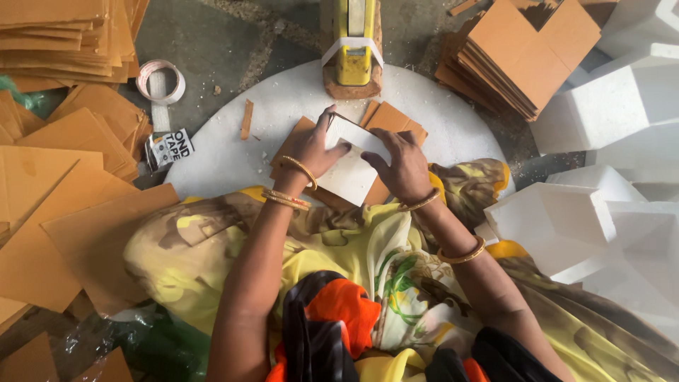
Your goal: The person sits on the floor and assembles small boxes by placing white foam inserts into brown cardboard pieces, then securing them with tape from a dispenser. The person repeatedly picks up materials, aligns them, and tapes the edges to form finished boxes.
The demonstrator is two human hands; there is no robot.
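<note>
My left hand [315, 147] and my right hand [403, 164] both grip a white foam block [351, 164] wrapped partly in brown cardboard [387, 120]. The block rests on a round white foam board [233, 152] in front of my lap. My left thumb presses the cardboard's upper edge against the block. My right fingers hold the block's right side. A yellow tape dispenser [352, 42] on a brown base stands just beyond the block, at the board's far edge.
Stacks of brown cardboard sheets [64, 35] lie to the left, another stack [523, 53] at the far right. White foam blocks [608, 106] pile up on the right. A tape roll [160, 80] lies on the grey floor at left.
</note>
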